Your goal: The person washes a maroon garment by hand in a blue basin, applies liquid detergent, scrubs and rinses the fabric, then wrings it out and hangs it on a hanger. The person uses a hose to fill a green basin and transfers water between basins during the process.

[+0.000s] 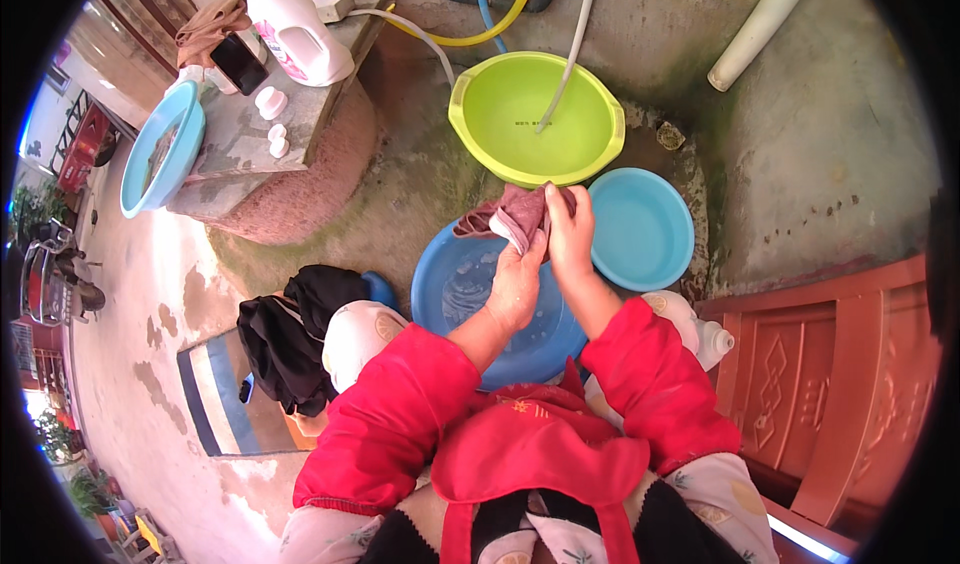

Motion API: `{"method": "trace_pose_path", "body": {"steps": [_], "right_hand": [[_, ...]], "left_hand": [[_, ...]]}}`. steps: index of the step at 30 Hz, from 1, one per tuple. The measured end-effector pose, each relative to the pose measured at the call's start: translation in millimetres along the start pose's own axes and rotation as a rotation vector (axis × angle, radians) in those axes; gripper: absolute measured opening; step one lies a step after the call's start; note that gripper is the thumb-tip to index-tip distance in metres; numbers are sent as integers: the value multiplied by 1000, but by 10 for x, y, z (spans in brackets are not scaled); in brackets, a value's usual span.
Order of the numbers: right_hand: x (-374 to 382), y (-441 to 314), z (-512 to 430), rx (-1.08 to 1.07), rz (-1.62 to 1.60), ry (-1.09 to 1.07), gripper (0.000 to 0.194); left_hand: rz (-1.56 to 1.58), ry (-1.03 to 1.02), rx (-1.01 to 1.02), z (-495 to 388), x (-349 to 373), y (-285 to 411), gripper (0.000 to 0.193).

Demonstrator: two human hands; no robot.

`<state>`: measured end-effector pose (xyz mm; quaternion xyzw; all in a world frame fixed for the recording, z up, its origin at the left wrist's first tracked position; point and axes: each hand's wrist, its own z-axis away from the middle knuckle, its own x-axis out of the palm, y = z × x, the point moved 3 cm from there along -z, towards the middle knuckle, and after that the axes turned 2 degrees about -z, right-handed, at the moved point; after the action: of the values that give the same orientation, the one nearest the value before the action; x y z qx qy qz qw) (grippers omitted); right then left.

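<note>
Both of my hands hold a wet-looking mauve cloth (517, 215) above the far rim of a blue plastic basin (457, 294). My left hand (515, 283) grips its lower part, where a white edge shows. My right hand (571, 230) holds the upper right part, thumb and fingers pressed on it. The blue basin holds water with some foam. Just beyond the cloth is a lime-green basin (517, 99) with a pale hose (574, 61) hanging into it. A smaller light-blue basin (641, 226) stands to the right of my hands.
On a stone slab (300, 114) at the upper left are a white detergent bottle (296, 31), a phone (238, 64), white caps and a light-blue basin (191, 125). Black clothes (289, 346) lie left of my knee, near a striped mat (240, 391). A red door (810, 384) stands at right.
</note>
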<state>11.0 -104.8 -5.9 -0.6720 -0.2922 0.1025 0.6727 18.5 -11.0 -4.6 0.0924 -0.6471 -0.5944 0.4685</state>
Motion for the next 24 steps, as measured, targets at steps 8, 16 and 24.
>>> {"method": "trace_pose_path", "body": {"steps": [8, 16, 24], "right_hand": [[4, -49, 162, -156, 313, -128, 29], [49, 106, 369, -234, 514, -228, 24], [-92, 952, -89, -60, 343, -198, 37]], "left_hand": [[324, 92, -239, -195, -21, 72, 43], [219, -118, -234, -408, -569, -329, 40], [-128, 158, -303, -249, -497, -473, 30]]}}
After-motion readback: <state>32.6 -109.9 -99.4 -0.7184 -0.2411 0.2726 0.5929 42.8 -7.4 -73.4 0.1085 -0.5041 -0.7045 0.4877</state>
